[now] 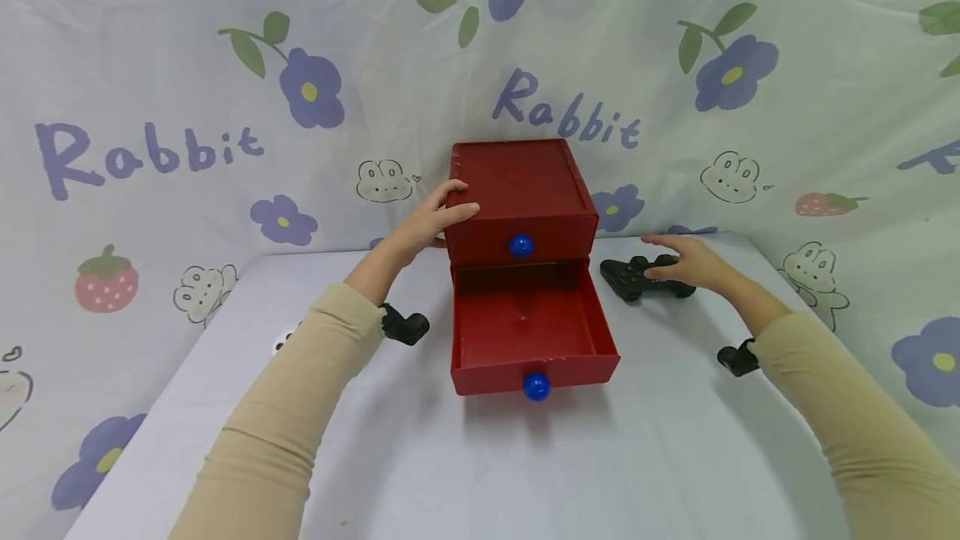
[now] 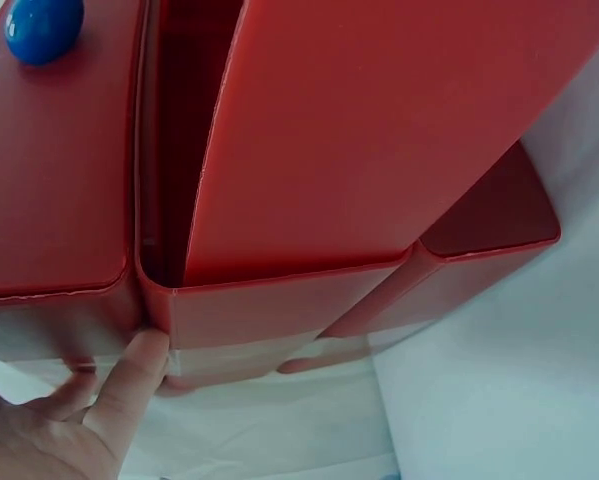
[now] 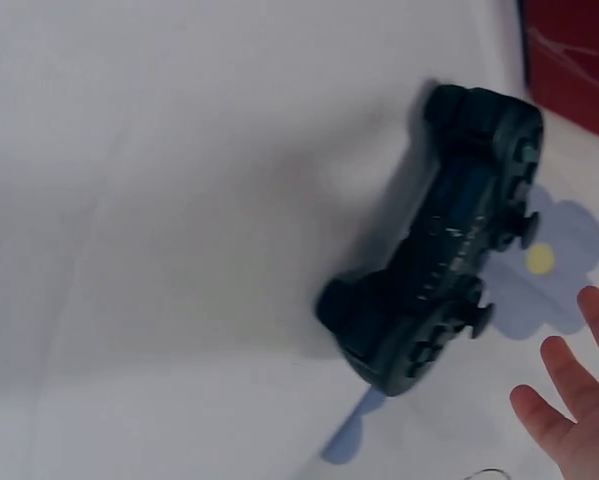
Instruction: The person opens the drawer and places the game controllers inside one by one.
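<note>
A red two-drawer box (image 1: 517, 177) stands at the back of the table, its lower drawer (image 1: 525, 327) pulled out and bare inside. Each drawer front carries a blue round knob (image 1: 536, 387). My left hand (image 1: 423, 227) rests against the box's upper left side, fingers spread; the left wrist view shows the fingers touching the red side wall (image 2: 279, 320). Above a black game controller (image 1: 633, 277) hovers my right hand (image 1: 693, 263), fingers extended and apart from it. In the right wrist view the controller (image 3: 444, 240) lies on the white surface, with the fingertips beside it.
A white tablecloth (image 1: 375, 457) covers the table. Behind it hangs a printed curtain (image 1: 420, 90) with flowers and rabbits. A small white object with black spots (image 1: 281, 342) is mostly hidden behind the left sleeve. Black wrist cameras (image 1: 405, 326) are strapped to both wrists.
</note>
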The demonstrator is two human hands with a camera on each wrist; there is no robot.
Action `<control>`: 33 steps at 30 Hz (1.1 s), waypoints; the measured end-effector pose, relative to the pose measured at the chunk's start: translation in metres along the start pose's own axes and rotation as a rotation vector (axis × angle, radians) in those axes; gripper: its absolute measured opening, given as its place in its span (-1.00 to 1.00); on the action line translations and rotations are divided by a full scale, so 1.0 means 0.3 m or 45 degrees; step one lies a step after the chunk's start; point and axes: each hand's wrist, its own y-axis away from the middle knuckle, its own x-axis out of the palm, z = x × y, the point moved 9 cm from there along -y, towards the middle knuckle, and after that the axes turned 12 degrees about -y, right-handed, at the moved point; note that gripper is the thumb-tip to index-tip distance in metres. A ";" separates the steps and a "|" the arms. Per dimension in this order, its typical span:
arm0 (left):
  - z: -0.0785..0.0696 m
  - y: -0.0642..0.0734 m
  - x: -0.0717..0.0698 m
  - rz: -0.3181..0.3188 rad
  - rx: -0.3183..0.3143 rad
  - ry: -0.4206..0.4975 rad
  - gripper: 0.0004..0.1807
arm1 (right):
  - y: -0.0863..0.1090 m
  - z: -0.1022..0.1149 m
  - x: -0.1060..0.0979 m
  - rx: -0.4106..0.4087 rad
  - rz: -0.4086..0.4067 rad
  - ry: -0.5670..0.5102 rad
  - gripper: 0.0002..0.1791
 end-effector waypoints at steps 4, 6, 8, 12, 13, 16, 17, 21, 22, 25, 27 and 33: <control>0.004 -0.001 -0.001 -0.001 0.001 -0.006 -0.43 | -0.009 -0.047 0.021 0.014 0.008 -0.014 -0.26; 0.005 -0.001 -0.001 0.000 0.001 -0.006 -0.43 | -0.012 -0.068 0.033 0.010 0.016 -0.013 -0.25; 0.005 -0.001 -0.001 0.001 0.002 -0.006 -0.43 | -0.014 -0.085 0.045 -0.003 0.023 -0.017 -0.24; 0.002 0.001 0.001 0.006 0.005 -0.001 -0.43 | -0.018 -0.106 0.070 -0.035 0.046 0.015 -0.23; 0.001 0.000 0.002 0.008 0.006 0.001 -0.43 | -0.020 -0.111 0.076 -0.032 0.052 0.033 -0.22; -0.001 0.001 0.002 0.006 0.003 0.011 -0.43 | -0.025 -0.124 0.093 0.009 0.077 0.089 -0.18; -0.001 0.001 0.002 0.006 0.003 0.011 -0.43 | -0.026 -0.128 0.098 0.029 0.085 0.102 -0.17; -0.002 0.000 0.002 0.003 0.003 0.007 -0.43 | -0.030 -0.148 0.106 0.091 0.112 0.171 -0.13; -0.001 0.000 0.003 0.004 0.004 0.005 -0.43 | -0.032 -0.151 0.107 0.101 0.119 0.185 -0.12; 0.000 0.000 0.001 -0.002 0.001 0.007 -0.43 | -0.036 -0.165 0.106 0.142 0.134 0.197 -0.12; 0.003 -0.002 -0.001 -0.003 -0.006 0.012 -0.43 | -0.040 -0.172 0.106 0.165 0.141 0.186 -0.16; 0.012 -0.009 0.001 0.000 -0.032 0.025 -0.43 | -0.044 -0.184 0.110 0.187 0.146 0.186 -0.25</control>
